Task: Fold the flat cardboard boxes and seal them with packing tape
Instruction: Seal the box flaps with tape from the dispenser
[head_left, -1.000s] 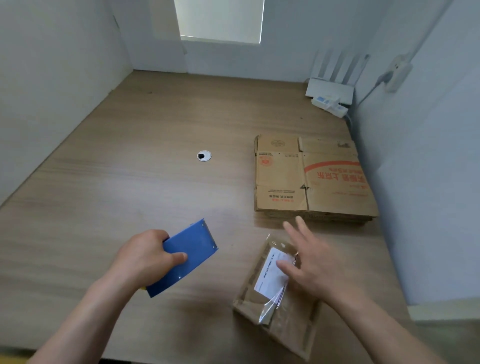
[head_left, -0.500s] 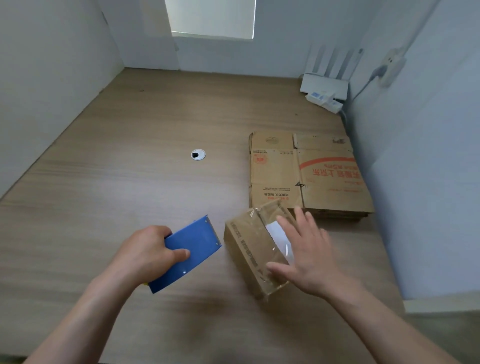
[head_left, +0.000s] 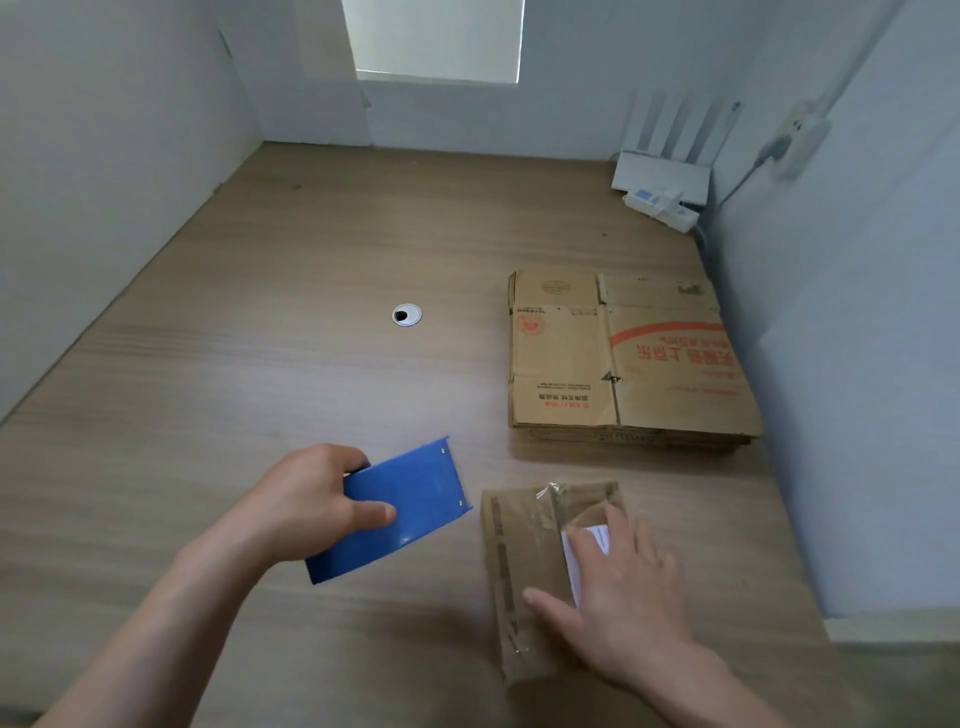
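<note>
Bare left grip (head_left: 306, 501), bare right grip (head_left: 628, 613)

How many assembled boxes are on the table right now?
1. The taped box lies front right, under the right hand. Behind it sits a stack of flat boxes, not yet folded; its layers can't be counted. The left hand holds the blue tape dispenser.
</note>
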